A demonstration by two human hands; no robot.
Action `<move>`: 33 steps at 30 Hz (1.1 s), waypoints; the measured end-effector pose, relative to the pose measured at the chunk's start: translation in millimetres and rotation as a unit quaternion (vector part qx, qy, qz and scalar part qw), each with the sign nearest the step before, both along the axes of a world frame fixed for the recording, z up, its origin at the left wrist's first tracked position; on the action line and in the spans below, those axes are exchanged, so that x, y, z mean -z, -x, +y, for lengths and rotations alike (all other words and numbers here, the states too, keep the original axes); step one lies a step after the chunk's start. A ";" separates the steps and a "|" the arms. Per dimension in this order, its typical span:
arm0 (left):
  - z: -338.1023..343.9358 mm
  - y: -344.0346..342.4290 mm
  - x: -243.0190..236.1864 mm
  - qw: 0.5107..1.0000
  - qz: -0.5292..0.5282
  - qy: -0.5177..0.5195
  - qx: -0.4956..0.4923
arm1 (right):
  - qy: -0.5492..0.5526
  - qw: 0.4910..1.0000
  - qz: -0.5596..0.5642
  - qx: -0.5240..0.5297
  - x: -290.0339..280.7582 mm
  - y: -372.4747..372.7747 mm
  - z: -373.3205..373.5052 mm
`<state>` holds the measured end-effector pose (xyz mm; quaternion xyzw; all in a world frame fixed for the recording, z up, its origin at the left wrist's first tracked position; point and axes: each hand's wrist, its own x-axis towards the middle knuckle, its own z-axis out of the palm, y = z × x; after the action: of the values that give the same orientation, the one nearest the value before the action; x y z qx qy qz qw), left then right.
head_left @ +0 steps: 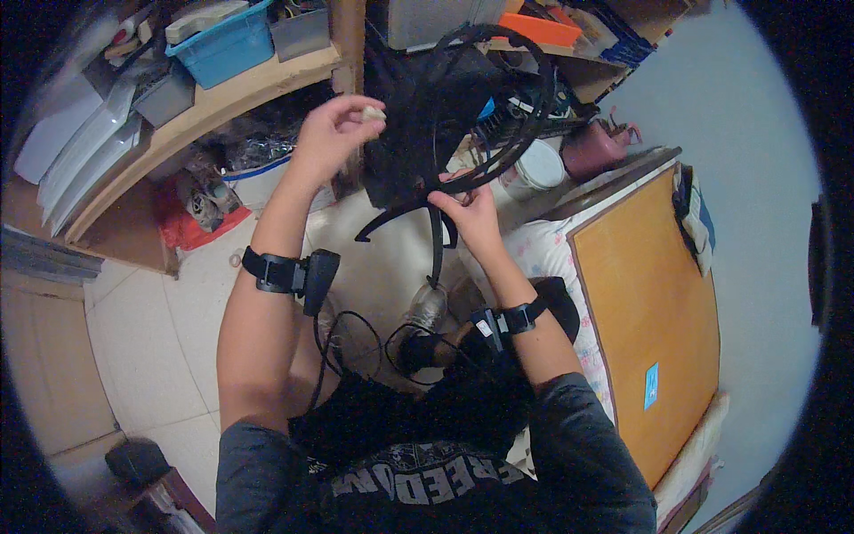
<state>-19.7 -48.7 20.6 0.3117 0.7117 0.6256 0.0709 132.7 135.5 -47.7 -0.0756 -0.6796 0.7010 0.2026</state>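
My left hand [334, 133] is raised over the near side of the shelves, with its thumb and fingers pinching a small off-white piece [374, 114]. It may be a wad of cloth or sponge; its kind is unclear. My right hand [470, 212] is closed on the lower part of a black stand-like frame [543, 84]. This frame has large round hoops at the top and curved arms [391, 216] below, one reaching down toward my shoe. Dark objects behind the hoops make its full outline hard to follow.
Wooden shelves [267, 82] at left hold a blue basket [227, 44] and stacked trays. Beyond my right hand stand a white bucket [538, 166] and a pinkish-red container [594, 151]. An orange-brown board [654, 303] lies on a bed at right. Cables [378, 343] hang from my forearm straps.
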 end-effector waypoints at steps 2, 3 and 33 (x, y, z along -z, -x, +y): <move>8.7 -7.4 5.8 0.998 0.007 0.049 0.039 | 0.010 0.999 -0.031 0.019 7.4 3.4 5.4; 13.3 -12.1 9.2 0.997 0.012 0.062 0.049 | 0.051 0.999 -0.013 0.008 10.5 3.8 8.3; 62.8 -49.1 -5.6 0.996 0.087 -0.012 0.026 | 0.079 0.959 0.125 0.242 -23.2 0.1 43.2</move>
<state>29.4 14.0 26.2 0.3842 0.6993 0.6024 0.0208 132.6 178.8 -24.5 -0.1657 -0.5524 0.6863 0.4432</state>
